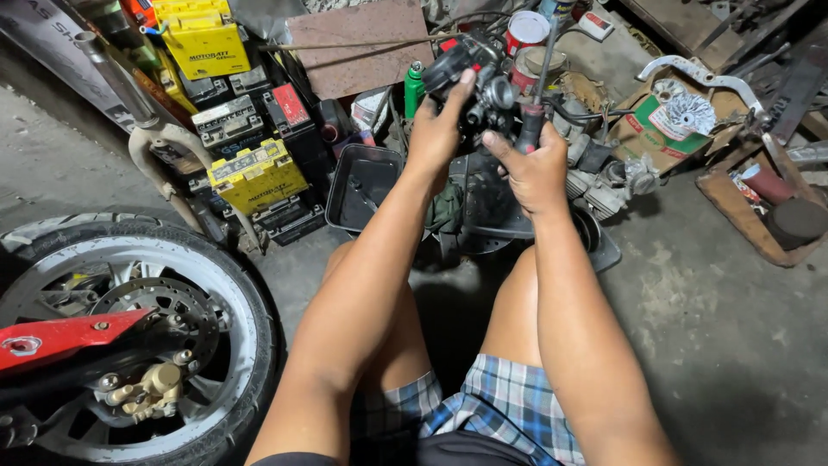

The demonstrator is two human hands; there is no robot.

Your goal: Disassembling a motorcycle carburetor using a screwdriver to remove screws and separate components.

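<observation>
1. The left hand (438, 129) is wrapped around the left side of a black carburetor (473, 78), fingers curled over it and the thumb up against its top; the grasp is firm, not loose.
2. The right hand (536, 173) is clenched around the dark handle of a screwdriver (536, 95), whose thin shaft rises upward just right of the carburetor. The tip is not clear, so I cannot tell whether it touches the carburetor.
3. The carburetor is held up in the air in front of the person's knees, above a black tray (366, 185) that lies on the floor below and to its left.
4. A green bottle (415, 86) stands just left of the carburetor.
5. A red-and-white can (526, 30) sits just behind it, to the upper right.
6. Yellow and black batteries (250, 173) are stacked well to its left.
7. A motorcycle wheel (129, 336) with a brake disc is far down-left of the carburetor.
8. An engine block (604, 181) lies just down-right of it, beyond the right hand.
</observation>
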